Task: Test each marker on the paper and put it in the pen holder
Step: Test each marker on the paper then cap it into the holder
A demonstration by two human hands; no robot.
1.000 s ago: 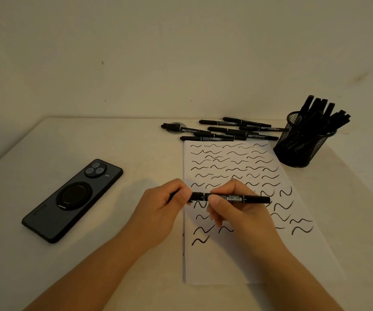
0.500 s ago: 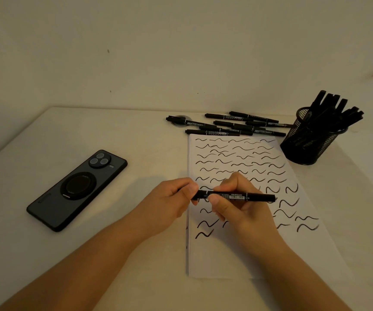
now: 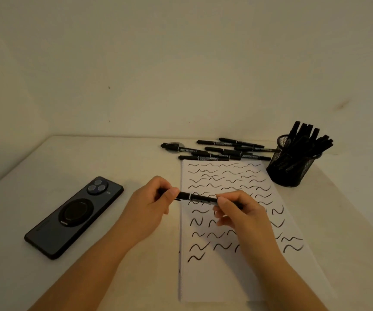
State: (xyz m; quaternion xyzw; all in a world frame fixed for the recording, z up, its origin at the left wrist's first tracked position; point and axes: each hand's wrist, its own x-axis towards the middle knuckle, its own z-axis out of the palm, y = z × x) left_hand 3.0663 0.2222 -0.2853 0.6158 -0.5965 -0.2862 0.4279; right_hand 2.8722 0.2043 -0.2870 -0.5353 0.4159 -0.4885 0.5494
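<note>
Two bare forearms rise from the bottom edge of the frame and meet near its centre. The left hand [image 3: 149,207] is curled closed, thumb and forefinger pinching the left end of a black marker [image 3: 200,197]. The right hand [image 3: 239,212] is also closed, its fingertips gripping the right part of the same marker. The marker lies level between the two hands, held above the left edge of the paper [image 3: 237,281]; whether its cap is on cannot be told.

The paper is a white sheet lying flat on the pale table [image 3: 46,288], right of centre, running from the lower edge up toward the middle. Rows of black wavy test strokes cover most of it, and the lowest part is blank.

At the left middle of the frame a dark phone [image 3: 74,216] lies face down on the table, angled, well apart from the paper.

Just past the far edge of the paper, a loose group of black markers [image 3: 221,150] lies on the table, roughly side by side. To their right, at the right middle of the frame, stands a black mesh pen holder [image 3: 290,169] just beside the paper's far right corner, with a bunch of black markers leaning in it. A plain wall fills the upper half.
</note>
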